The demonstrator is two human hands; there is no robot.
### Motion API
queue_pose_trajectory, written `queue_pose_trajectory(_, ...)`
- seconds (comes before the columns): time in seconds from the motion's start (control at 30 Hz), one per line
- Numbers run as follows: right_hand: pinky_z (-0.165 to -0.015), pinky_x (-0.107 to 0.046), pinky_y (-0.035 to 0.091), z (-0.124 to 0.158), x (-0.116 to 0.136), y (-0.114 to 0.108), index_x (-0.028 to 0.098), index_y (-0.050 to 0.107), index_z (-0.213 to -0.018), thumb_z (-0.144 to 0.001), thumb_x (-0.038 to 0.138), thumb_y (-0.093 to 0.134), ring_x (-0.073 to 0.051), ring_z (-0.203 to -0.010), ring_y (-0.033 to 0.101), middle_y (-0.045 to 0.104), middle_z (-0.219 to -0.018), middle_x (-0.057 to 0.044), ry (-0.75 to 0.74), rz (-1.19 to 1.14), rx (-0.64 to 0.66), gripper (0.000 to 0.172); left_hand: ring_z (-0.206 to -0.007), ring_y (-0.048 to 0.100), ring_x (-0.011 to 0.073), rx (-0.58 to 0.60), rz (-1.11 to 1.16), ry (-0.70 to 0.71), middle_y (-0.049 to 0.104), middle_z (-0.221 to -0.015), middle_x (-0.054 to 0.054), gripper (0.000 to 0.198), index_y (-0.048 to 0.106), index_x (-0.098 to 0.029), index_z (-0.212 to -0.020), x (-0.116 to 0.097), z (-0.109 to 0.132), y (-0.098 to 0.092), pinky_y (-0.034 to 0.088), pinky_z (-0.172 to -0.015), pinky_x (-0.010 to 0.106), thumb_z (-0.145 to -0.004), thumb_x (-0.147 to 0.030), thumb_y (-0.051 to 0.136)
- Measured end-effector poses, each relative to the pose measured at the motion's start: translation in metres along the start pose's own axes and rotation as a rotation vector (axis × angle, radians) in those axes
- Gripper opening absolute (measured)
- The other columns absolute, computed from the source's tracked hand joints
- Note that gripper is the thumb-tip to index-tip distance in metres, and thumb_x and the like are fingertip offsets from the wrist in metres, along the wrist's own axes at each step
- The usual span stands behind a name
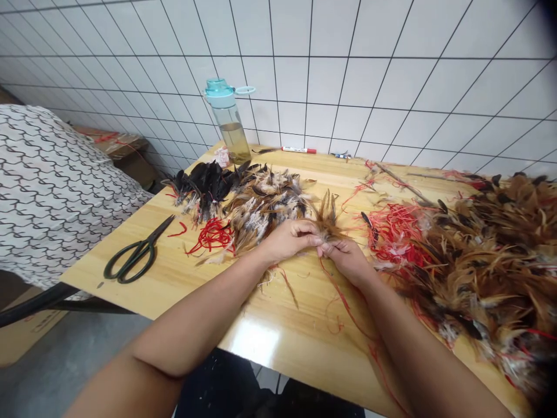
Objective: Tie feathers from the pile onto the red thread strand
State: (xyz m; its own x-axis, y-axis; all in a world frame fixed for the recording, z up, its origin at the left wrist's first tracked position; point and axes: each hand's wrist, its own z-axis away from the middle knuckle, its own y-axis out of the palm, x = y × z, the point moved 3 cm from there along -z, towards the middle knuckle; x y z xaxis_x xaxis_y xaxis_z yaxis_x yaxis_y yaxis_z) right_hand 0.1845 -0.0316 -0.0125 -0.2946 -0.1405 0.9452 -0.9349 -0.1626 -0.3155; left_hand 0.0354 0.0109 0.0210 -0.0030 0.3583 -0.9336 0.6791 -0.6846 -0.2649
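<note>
Near the middle of the table, my left hand and my right hand meet fingertip to fingertip around the base of a small brown feather bunch. Its tips fan upward, away from me. Both hands are closed in a pinch. A red string hangs from under my right fingers and trails over the table toward me. Just beyond my left hand lies a pile of brown and white feather bunches, with black feathers at its left. Red cut threads lie left of my left wrist.
Black-handled scissors lie at the table's left. A water bottle stands at the back by the tiled wall, near a red marker. At right are a large brown feather heap and tangled red strings. Patterned cloth hangs at left.
</note>
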Motion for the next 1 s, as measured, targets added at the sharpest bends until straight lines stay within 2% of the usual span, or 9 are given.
queue_pose_trajectory(0.1, -0.061, -0.026, 0.037, 0.001, 0.006, 0.000, 0.019, 0.063, -0.064, -0.080, 0.043, 0.053, -0.013, -0.059, 0.045, 0.051, -0.059, 0.001, -0.029, 0.011, 0.040, 0.031, -0.078, 0.060, 0.0142, 0.091, -0.055, 0.035, 0.068, -0.077, 0.007, 0.035, 0.071, -0.013, -0.073, 0.000, 0.000, -0.003, 0.044, -0.077, 0.025, -0.089, -0.041, 0.058)
queue_pose_trajectory(0.33, -0.056, -0.025, 0.036, -0.001, 0.011, 0.002, 0.019, 0.064, -0.060, -0.077, 0.039, 0.052, -0.012, -0.054, 0.044, 0.051, -0.055, 0.001, 0.003, 0.029, 0.078, 0.028, -0.078, 0.060, 0.0147, 0.183, -0.117, 0.052, 0.068, -0.079, 0.008, 0.040, 0.069, -0.013, -0.074, -0.005, -0.002, -0.006, 0.044, -0.079, 0.025, -0.091, -0.044, 0.051)
queue_pose_trajectory(0.47, -0.060, -0.025, 0.040, -0.002, 0.010, 0.001, 0.019, 0.064, -0.058, -0.076, 0.040, 0.056, -0.012, -0.057, 0.047, 0.054, -0.056, 0.001, 0.002, 0.017, 0.060, 0.028, -0.076, 0.057, 0.0134, 0.135, -0.137, 0.058, 0.066, -0.076, 0.005, 0.031, 0.067, -0.013, -0.071, -0.001, -0.003, -0.005, 0.041, -0.077, 0.024, -0.089, -0.037, 0.056)
queue_pose_trajectory(0.57, -0.065, -0.026, 0.043, -0.001, 0.012, -0.003, 0.019, 0.067, -0.062, -0.076, 0.039, 0.061, -0.013, -0.062, 0.052, 0.058, -0.061, 0.001, -0.011, -0.006, 0.018, 0.025, -0.072, 0.055, 0.0120, 0.009, 0.041, -0.062, 0.063, -0.070, 0.002, 0.030, 0.062, -0.013, -0.067, 0.008, -0.003, -0.001, 0.040, -0.072, 0.023, -0.083, -0.037, 0.064)
queue_pose_trajectory(0.63, -0.069, -0.027, 0.045, 0.000, 0.012, -0.005, 0.019, 0.069, -0.065, -0.076, 0.040, 0.064, -0.014, -0.066, 0.056, 0.062, -0.065, 0.000, 0.008, -0.042, -0.008, 0.024, -0.068, 0.054, 0.0107, -0.064, 0.282, -0.141, 0.061, -0.068, 0.001, 0.032, 0.060, -0.012, -0.069, 0.014, -0.003, 0.005, 0.040, -0.070, 0.024, -0.076, -0.042, 0.071)
queue_pose_trajectory(0.7, -0.078, -0.029, 0.047, 0.001, 0.009, -0.007, 0.020, 0.072, -0.074, -0.076, 0.042, 0.066, -0.017, -0.076, 0.061, 0.070, -0.077, -0.003, 0.022, -0.135, -0.013, 0.023, -0.064, 0.054, 0.0096, -0.172, 0.549, -0.190, 0.060, -0.065, 0.000, 0.040, 0.057, -0.012, -0.071, 0.018, -0.002, 0.009, 0.040, -0.067, 0.024, -0.068, -0.048, 0.076)
queue_pose_trajectory(0.77, -0.084, -0.032, 0.047, 0.000, 0.006, -0.007, 0.021, 0.073, -0.079, -0.074, 0.044, 0.069, -0.019, -0.084, 0.064, 0.073, -0.085, -0.004, 0.038, -0.193, -0.021, 0.024, -0.062, 0.054, 0.0087, -0.220, 0.726, -0.235, 0.060, -0.066, -0.001, 0.045, 0.057, -0.012, -0.074, 0.019, -0.001, 0.012, 0.039, -0.066, 0.024, -0.061, -0.046, 0.082)
queue_pose_trajectory(0.87, -0.085, -0.033, 0.049, -0.001, 0.004, -0.006, 0.022, 0.072, -0.077, -0.072, 0.046, 0.072, -0.020, -0.085, 0.065, 0.074, -0.086, -0.004, 0.048, -0.198, -0.025, 0.025, -0.061, 0.054, 0.0075, -0.223, 0.851, -0.287, 0.060, -0.066, -0.001, 0.047, 0.057, -0.011, -0.075, 0.017, -0.001, 0.015, 0.038, -0.066, 0.023, -0.056, -0.042, 0.087)
queue_pose_trajectory(1.0, -0.081, -0.033, 0.050, -0.002, 0.005, -0.007, 0.021, 0.069, -0.070, -0.073, 0.048, 0.071, -0.019, -0.080, 0.065, 0.072, -0.078, -0.004, 0.021, -0.147, -0.039, 0.027, -0.058, 0.052, 0.0059, -0.187, 0.859, -0.312, 0.059, -0.062, -0.002, 0.050, 0.058, -0.010, -0.072, 0.015, -0.002, 0.018, 0.035, -0.062, 0.022, -0.052, -0.045, 0.088)
